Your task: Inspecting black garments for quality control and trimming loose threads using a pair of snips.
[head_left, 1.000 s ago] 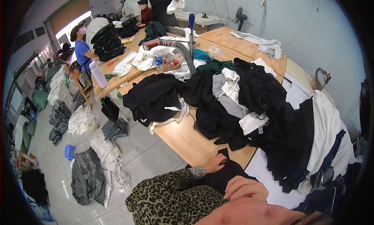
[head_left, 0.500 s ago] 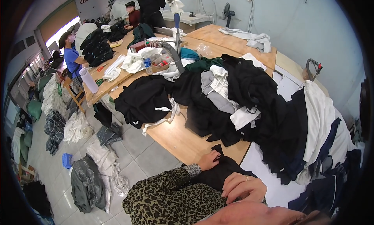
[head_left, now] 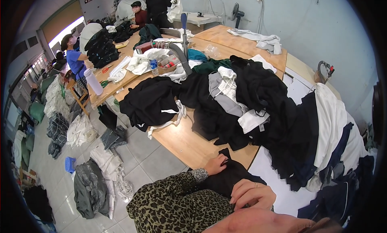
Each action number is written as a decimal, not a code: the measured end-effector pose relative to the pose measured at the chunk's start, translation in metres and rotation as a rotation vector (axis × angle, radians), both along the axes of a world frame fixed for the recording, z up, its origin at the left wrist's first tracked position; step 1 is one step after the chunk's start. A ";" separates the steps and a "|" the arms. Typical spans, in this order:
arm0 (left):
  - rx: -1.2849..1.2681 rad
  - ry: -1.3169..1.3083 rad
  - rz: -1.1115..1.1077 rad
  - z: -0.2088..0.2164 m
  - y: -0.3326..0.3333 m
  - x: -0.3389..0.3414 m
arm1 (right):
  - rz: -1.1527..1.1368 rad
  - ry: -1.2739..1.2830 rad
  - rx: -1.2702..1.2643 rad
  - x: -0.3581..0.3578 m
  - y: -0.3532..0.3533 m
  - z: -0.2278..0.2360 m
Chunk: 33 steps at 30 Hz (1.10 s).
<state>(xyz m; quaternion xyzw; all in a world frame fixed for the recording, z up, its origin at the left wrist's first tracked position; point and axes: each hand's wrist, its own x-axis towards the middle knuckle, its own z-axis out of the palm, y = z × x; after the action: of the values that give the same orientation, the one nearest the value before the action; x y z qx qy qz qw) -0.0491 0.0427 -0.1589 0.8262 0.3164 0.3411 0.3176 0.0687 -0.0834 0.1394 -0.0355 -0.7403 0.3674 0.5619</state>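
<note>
A piece of black fabric lies at the near edge of the wooden table, in front of my body. My left hand, coming out of a leopard-print sleeve, grips the fabric's far left edge with bent fingers. Closer to me, my right hand, with a ring on one finger, is curled over the near right part of the same fabric. Its fingertips are partly hidden. Beyond my hands lies a large heap of black garments, with a grey and white garment on top.
White and navy garments hang at the right. A tool with a blue handle stands farther back on the table. Bundles of clothing lie on the tiled floor at left. Co-workers are at the far tables.
My hands and the black fabric stay almost in place. In the background, a standing co-worker's white cloth has shifted. The whole view has moved very slightly.
</note>
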 end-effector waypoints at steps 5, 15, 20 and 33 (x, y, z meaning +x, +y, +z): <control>-0.036 0.015 -0.023 0.003 -0.001 0.002 | -0.031 -0.013 -0.010 0.002 -0.003 0.002; -0.018 0.007 -0.011 0.000 0.000 -0.001 | -0.008 0.014 -0.012 0.002 0.005 -0.003; -0.064 0.044 -0.016 0.004 0.002 0.000 | -0.020 0.023 -0.019 0.002 0.009 -0.002; -0.061 -0.014 -0.018 0.005 0.000 -0.001 | 0.013 0.001 -0.016 -0.010 0.015 -0.003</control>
<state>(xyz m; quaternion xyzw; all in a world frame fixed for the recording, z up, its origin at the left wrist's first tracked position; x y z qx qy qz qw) -0.0499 0.0430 -0.1541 0.8167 0.3170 0.3340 0.3479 0.0583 -0.0686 0.1360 -0.0349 -0.7372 0.3771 0.5596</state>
